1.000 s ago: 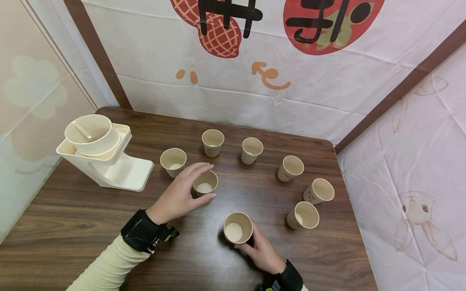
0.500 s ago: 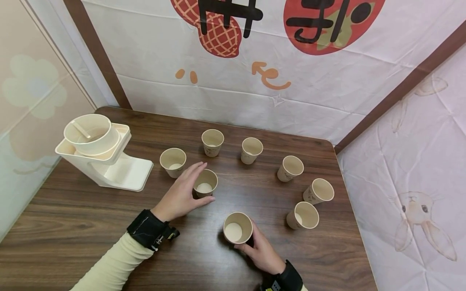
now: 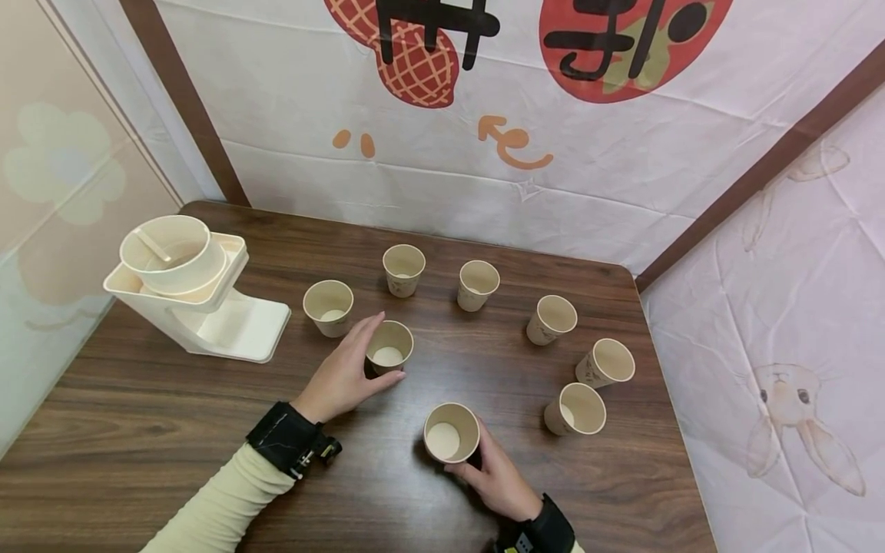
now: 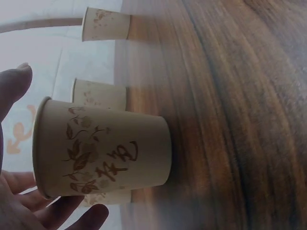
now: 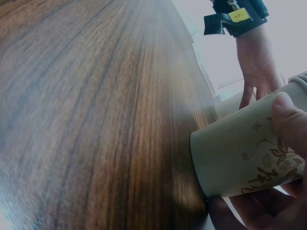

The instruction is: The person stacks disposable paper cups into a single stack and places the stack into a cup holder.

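Observation:
In the head view my left hand [image 3: 346, 378] is curved around the left side of a paper cup [image 3: 390, 347]. The left wrist view has the thumb [image 4: 17, 86] standing off the rim of that cup [image 4: 100, 148], which bears a brown leaf print and stands upright on the table. Its other fingers lie behind the cup's lower side there. My right hand [image 3: 501, 476] grips another paper cup [image 3: 451, 434] nearer the front, thumb on one side and fingers on the other. The right wrist view has this printed cup [image 5: 240, 148] with its base at the tabletop.
Several more paper cups stand in an arc, including one at the left [image 3: 328, 309], one at the back [image 3: 404, 270] and one at the right [image 3: 575, 409]. A white stand [image 3: 242, 326] with a bowl [image 3: 169, 257] is at the back left. Printed cloth [image 3: 415, 184] hangs behind the wooden table [image 3: 138, 430].
My left fingertips have drawn back slightly and come in closer to the cup, while the left wrist has shifted a little to the right. The right hand and its cup stay put.

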`<state>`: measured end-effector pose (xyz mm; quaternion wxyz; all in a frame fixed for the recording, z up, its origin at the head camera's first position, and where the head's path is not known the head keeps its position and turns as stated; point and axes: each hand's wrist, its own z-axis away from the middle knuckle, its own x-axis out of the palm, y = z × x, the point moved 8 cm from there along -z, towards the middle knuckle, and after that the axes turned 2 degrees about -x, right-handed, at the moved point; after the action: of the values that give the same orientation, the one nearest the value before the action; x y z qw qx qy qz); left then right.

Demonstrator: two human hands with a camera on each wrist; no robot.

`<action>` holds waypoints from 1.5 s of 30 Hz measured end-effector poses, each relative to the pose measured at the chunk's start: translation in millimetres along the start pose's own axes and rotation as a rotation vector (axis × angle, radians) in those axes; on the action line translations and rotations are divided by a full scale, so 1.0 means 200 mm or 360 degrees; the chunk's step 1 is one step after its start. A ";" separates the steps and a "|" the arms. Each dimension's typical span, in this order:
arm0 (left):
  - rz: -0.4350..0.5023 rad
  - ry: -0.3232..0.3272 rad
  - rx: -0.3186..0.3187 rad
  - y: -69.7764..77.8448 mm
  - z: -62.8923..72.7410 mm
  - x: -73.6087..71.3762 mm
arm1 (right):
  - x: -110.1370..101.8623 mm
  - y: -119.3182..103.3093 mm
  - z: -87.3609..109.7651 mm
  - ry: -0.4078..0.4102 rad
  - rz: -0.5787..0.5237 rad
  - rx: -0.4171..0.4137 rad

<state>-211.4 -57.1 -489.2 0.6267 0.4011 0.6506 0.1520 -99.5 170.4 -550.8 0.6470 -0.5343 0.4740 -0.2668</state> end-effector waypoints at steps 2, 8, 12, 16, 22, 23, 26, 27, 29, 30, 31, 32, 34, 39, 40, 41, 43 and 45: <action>0.0012 0.0005 -0.0019 -0.01 0.00 0.00 | 0.00 0.00 0.00 -0.0003 -0.0002 0.0007; 0.0002 0.0015 -0.0077 -0.03 0.00 0.01 | 0.00 0.00 0.00 -0.0023 0.0009 -0.0008; 0.0001 0.0011 -0.0097 -0.05 0.00 0.02 | 0.00 0.00 0.00 -0.0033 0.0009 -0.0030; 0.0015 0.0005 -0.0130 -0.06 0.00 0.03 | 0.00 0.00 0.00 -0.0041 -0.0017 -0.0021; 0.0028 0.0000 -0.0176 -0.09 0.00 0.04 | 0.00 -0.01 0.00 -0.0029 -0.0001 -0.0028; 0.0028 0.0003 -0.0178 -0.09 0.00 0.04 | 0.00 -0.01 0.00 -0.0026 0.0003 -0.0023; 0.0024 0.0013 -0.0173 -0.09 0.00 0.03 | 0.00 -0.01 0.00 -0.0016 0.0001 0.0014; 0.0025 0.0018 -0.0169 -0.09 0.00 0.03 | 0.00 0.00 0.00 -0.0016 -0.0002 0.0021; 0.0029 0.0021 -0.0167 -0.08 0.00 0.03 | 0.00 0.00 0.00 -0.0017 -0.0006 0.0032; 0.0031 0.0020 -0.0167 -0.08 0.00 0.04 | 0.00 0.00 0.00 -0.0018 -0.0007 0.0036; 0.0032 0.0020 -0.0166 -0.08 0.00 0.04 | 0.00 0.00 0.00 -0.0021 -0.0012 0.0041; 0.0032 0.0022 -0.0164 -0.08 0.00 0.04 | 0.00 0.01 0.00 -0.0023 -0.0017 0.0042; 0.0039 0.0024 -0.0164 -0.09 0.00 0.04 | 0.00 0.01 0.00 -0.0027 -0.0023 0.0045; 0.0057 0.0028 -0.0163 -0.08 0.00 0.04 | 0.00 0.01 0.00 -0.0023 -0.0025 0.0039; 0.0061 0.0028 -0.0163 -0.08 0.00 0.04 | 0.00 0.01 0.00 -0.0022 -0.0025 0.0040; 0.0063 0.0024 -0.0164 -0.09 0.00 0.04 | 0.00 0.01 0.00 -0.0021 -0.0025 0.0039; 0.0067 0.0025 -0.0164 -0.09 0.00 0.04 | 0.00 0.01 0.00 -0.0025 -0.0031 0.0045; 0.0073 0.0024 -0.0165 -0.09 0.00 0.04 | 0.00 0.01 0.00 -0.0036 -0.0052 0.0051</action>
<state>-216.4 -63.0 -506.3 0.6381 0.3818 0.6372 0.2029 -98.7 170.6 -552.6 0.6563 -0.5345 0.4536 -0.2789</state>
